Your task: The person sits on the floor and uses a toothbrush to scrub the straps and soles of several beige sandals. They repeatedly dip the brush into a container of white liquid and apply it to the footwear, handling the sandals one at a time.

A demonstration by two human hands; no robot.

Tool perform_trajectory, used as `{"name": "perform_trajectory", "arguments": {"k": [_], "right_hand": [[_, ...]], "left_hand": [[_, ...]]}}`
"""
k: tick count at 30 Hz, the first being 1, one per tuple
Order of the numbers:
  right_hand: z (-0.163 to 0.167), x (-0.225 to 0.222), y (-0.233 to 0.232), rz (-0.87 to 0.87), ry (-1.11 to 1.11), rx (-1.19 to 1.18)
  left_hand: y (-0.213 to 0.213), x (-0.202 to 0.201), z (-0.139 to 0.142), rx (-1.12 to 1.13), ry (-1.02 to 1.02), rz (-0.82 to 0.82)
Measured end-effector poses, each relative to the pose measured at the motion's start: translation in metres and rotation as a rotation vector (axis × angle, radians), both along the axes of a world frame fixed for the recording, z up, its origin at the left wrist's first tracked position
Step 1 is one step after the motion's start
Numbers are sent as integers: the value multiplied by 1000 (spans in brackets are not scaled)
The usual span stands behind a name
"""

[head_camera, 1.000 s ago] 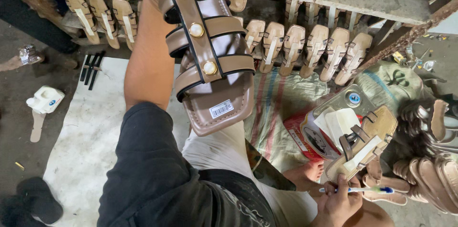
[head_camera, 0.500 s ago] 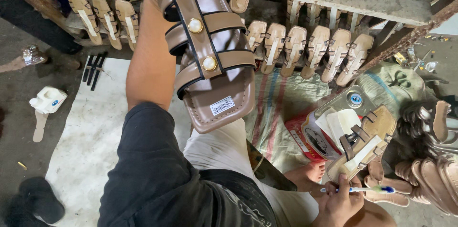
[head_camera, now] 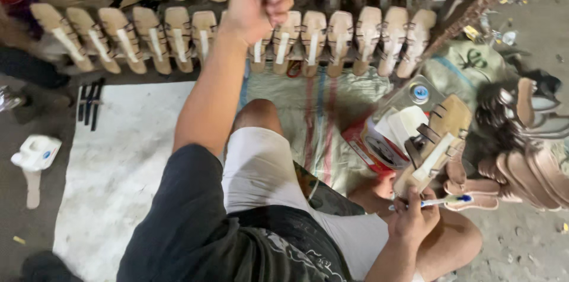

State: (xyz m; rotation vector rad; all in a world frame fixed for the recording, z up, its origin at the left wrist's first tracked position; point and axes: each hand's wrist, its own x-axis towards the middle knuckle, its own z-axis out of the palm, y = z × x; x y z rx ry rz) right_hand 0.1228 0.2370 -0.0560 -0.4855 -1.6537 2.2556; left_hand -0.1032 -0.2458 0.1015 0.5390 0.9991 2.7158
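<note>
I see row of tan sandals (head_camera: 178, 36) leaning on rack edge, eleven to one o'clock. White sheet (head_camera: 127, 157) spread on floor at eight. Striped sack (head_camera: 314, 113) under knee, near centre. Red tin (head_camera: 370, 148) with white papers at three. Heap of dark and pink sandals (head_camera: 527, 157) at far three. White plastic bottle (head_camera: 35, 154) lying at nine.

Ahead of us the row of tan sandals (head_camera: 308, 42) stands shoulder to shoulder along the rack, leaving no gap to reach between them. To our left, the pale mat (head_camera: 127, 157) on the floor lies open beside our raised left arm, bounded only by the black tools (head_camera: 90, 103) at its edge. To our right, the red tin (head_camera: 379, 142), the upright sandal (head_camera: 435, 142) and the heap of strapped sandals (head_camera: 527, 157) crowd close.
</note>
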Motion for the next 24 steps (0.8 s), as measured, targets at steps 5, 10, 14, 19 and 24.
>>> {"name": "perform_trajectory", "arguments": {"k": [5, 10, 14, 19, 24], "right_hand": [[-16, 1, 13, 19, 36, -72], [-18, 9, 11, -7, -18, -43], [-6, 14, 6, 0, -39, -7], [3, 22, -8, 81, -10, 436], [8, 47, -31, 222, -82, -247]], "left_hand": [[152, -67, -41, -79, -180, 89], [217, -116, -30, -146, -225, 348], [247, -92, -59, -569, -363, 99], [270, 29, -145, -593, -245, -132], [254, 124, -183, -315, -248, -186]]}}
